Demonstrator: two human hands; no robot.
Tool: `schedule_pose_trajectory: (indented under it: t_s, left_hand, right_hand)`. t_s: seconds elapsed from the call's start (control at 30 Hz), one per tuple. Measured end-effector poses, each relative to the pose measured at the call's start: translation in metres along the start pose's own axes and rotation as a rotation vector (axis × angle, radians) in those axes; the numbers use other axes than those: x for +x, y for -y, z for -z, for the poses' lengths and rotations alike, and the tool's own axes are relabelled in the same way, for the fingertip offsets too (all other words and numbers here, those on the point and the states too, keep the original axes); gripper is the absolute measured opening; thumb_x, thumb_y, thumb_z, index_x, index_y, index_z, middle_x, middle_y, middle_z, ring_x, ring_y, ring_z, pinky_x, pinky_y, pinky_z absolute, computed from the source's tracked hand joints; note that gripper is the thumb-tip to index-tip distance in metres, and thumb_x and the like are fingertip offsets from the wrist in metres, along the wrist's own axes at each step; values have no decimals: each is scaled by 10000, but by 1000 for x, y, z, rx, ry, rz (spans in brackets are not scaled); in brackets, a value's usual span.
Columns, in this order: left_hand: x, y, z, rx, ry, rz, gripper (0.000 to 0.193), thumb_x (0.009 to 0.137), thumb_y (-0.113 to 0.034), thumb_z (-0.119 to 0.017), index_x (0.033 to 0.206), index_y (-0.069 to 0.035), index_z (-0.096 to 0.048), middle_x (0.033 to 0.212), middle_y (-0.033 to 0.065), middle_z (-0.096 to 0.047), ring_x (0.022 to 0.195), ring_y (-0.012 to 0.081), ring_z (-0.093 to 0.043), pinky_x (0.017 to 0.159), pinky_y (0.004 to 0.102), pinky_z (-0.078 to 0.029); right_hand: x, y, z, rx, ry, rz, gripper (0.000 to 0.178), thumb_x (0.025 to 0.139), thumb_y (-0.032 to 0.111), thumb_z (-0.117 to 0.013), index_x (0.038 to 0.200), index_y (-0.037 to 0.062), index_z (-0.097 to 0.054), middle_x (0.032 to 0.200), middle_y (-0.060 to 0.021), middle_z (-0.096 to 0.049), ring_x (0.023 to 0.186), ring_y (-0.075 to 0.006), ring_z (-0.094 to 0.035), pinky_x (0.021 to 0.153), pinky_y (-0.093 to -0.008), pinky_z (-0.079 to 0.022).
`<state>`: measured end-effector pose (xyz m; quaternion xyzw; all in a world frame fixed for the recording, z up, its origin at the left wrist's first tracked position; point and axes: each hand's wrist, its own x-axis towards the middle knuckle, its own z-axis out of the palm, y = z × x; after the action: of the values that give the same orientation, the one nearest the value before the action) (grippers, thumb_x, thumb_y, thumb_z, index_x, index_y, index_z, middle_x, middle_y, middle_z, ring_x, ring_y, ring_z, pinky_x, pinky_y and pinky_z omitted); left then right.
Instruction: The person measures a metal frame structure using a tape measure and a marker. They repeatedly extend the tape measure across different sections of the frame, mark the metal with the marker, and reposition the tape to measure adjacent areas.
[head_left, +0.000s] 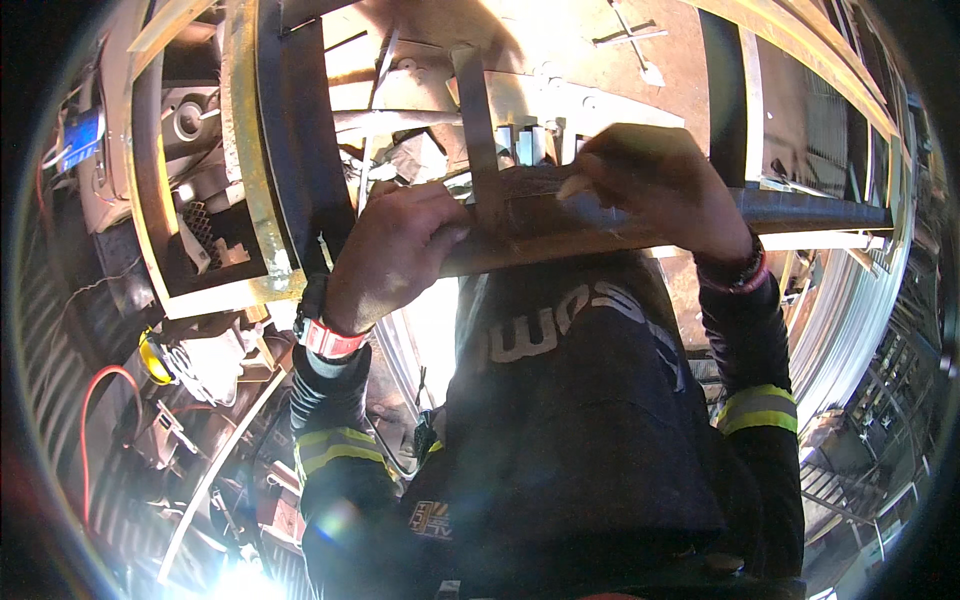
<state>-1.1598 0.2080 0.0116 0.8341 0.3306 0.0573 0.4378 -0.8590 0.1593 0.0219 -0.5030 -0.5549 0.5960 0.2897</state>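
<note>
Left hand (395, 250), right hand (665, 185) curled at beam (540, 232) edge, grip cannot be told; separated by bar (474, 115), flanked by frame (250, 140).

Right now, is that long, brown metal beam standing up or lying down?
Lying down: the beam runs sideways, with the left hand and right hand at it.

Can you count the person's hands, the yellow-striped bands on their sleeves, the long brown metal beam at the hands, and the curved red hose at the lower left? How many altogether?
Hands (left hand, right hand): 2
Yellow-striped sleeve bands: 2
Long brown metal beam: 1
Curved red hose: 1
Total: 6
</note>
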Motion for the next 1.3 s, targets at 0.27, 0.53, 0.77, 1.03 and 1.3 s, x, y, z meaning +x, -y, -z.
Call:
schedule_pose_trajectory:
  t_s: [0.27,0.53,0.77,1.03,1.3]
  left_hand:
    - [-33,2,38,425,62,75,58,780,-67,-675,832,-81,-698,818,66,-629,938,255,-589,923,438,-368]
    - [-53,15,54,438,22,-13,149,709,-9,-671,846,-63,-691,846,52,-610,992,235,-574,976,398,-383]
    - [-61,26,54,404,43,-37,223,700,14,-703,904,-58,-650,922,73,-601,1042,255,-575,967,421,-394]
    - [-61,27,56,406,36,-56,189,719,5,-684,895,-52,-645,895,77,-593,1021,252,-577,928,408,-395]
    - [-63,34,49,387,-81,-149,140,713,-16,-639,851,-34,-653,843,79,-599,941,249,-585,934,403,-396]
  right_hand:
    - [-26,19,10,3,-230,-271,172,988,151,-626,1020,-5,-690,859,-27,-698,764,-52,-568,673,-218,-461]
    - [-35,7,5,-20,-368,-355,160,980,157,-637,1022,19,-707,836,0,-680,695,-42,-533,606,-216,-433]
    - [-25,19,-4,-25,-297,-296,172,982,160,-630,998,4,-700,852,-35,-700,668,-52,-539,589,-223,-444]
    - [-14,34,-9,-99,-189,-300,162,991,123,-600,1045,-10,-675,870,-45,-708,682,-54,-545,603,-214,-442]
    - [0,38,-22,-283,-65,-191,153,951,75,-635,1059,-29,-667,896,-72,-710,742,-99,-616,659,-258,-507]
